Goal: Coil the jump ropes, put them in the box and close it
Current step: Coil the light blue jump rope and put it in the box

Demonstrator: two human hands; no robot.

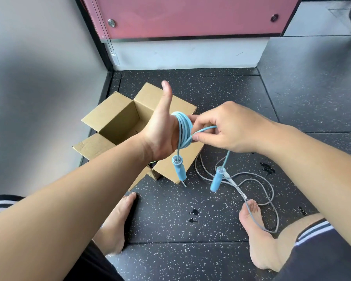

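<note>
Blue jump rope [183,128] wound round left hand [160,134] at frame centre; thumb raised, fingers mostly hidden. Free tail pinched by right hand [227,128] just right of coil, handle [216,179] hanging below. Open box [120,116] just left of coil, partly covered by left hand, which is judged nearer.

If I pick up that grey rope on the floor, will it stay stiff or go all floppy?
Probably floppy: the grey jump rope lies in loose, wandering loops on the floor. It likely weighs little, since the cord looks thin. Its handles may swing when lifted, like the blue jump rope's handles hanging down.
</note>
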